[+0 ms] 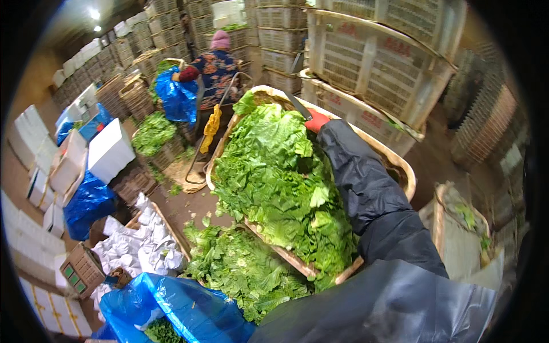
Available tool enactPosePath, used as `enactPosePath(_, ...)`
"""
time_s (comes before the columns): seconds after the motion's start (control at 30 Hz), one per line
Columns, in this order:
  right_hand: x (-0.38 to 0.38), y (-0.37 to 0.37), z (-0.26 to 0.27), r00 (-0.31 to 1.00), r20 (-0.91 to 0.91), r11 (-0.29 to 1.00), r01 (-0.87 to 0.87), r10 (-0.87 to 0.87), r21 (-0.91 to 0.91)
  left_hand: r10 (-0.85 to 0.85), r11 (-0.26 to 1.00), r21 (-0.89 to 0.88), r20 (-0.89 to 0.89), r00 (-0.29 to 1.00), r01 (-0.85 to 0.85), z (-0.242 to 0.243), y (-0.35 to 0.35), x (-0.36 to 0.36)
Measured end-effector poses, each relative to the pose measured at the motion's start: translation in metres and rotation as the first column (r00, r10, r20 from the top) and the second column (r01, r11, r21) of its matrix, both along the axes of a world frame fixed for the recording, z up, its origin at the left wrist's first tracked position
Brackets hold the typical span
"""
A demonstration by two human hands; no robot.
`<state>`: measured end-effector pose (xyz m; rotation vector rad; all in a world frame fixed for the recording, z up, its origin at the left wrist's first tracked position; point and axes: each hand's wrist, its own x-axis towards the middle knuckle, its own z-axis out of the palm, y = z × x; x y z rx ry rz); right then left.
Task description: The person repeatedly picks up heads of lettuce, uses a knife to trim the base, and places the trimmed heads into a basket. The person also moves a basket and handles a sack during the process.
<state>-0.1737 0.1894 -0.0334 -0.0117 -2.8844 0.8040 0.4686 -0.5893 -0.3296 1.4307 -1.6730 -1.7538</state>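
Observation:
My right hand (pixel 317 120), in a red glove, grips a knife (pixel 297 104) at the far end of a large plastic crate (pixel 409 173). Its grey blade points up and left, along the crate's far rim. Leafy green lettuce (pixel 274 171) is heaped in the crate, close to the hand. The black sleeve (pixel 364 180) of my right arm crosses the crate's right side and hides part of it. My left hand is out of view. Loose leaves (pixel 244 261) lie in a pile below the crate's near left side.
A blue plastic bag (pixel 188 308) with dark greens inside is at the bottom. Left of the leaf pile is a crate of white cloth-like material (pixel 141 244). A person (pixel 216 73) ahead holds another blue bag (pixel 178 96). Stacked crates (pixel 369 64) rise at the right; a scale display (pixel 81 270) stands left.

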Motion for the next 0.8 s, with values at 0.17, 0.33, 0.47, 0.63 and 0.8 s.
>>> enactPosePath(0.17, -0.058, -0.002, -0.028, 0.932, -0.037, 0.925, -0.363, 0.361, -0.111, -0.107, 0.994, 0.015, 0.027, 0.994, 0.107, 0.042, 0.048, 0.044)
enactPosePath(0.33, -0.033, 0.024, -0.049, 0.98, -0.125, 0.918, -0.19, 0.156, -0.348, 0.029, 0.999, -0.022, -0.253, 0.967, -0.035, 0.054, 0.08, 0.02)
enactPosePath(0.47, -0.055, 0.033, -0.054, 0.886, -0.317, 0.784, -0.452, 0.338, -0.426, -0.027, 0.998, 0.057, -0.161, 0.987, 0.036, 0.064, 0.101, 0.013)
enactPosePath(0.63, -0.017, -0.012, -0.028, 0.995, -0.067, 0.898, -0.094, 0.072, -0.431, -0.09, 0.995, 0.022, -0.174, 0.981, 0.095, 0.133, 0.156, -0.092)
enactPosePath(0.8, 0.125, -0.086, -0.002, 0.826, -0.522, 0.965, -0.26, 0.212, -0.019, -0.713, 0.68, -0.29, -0.474, 0.517, 0.673, 0.214, 0.292, -0.317)
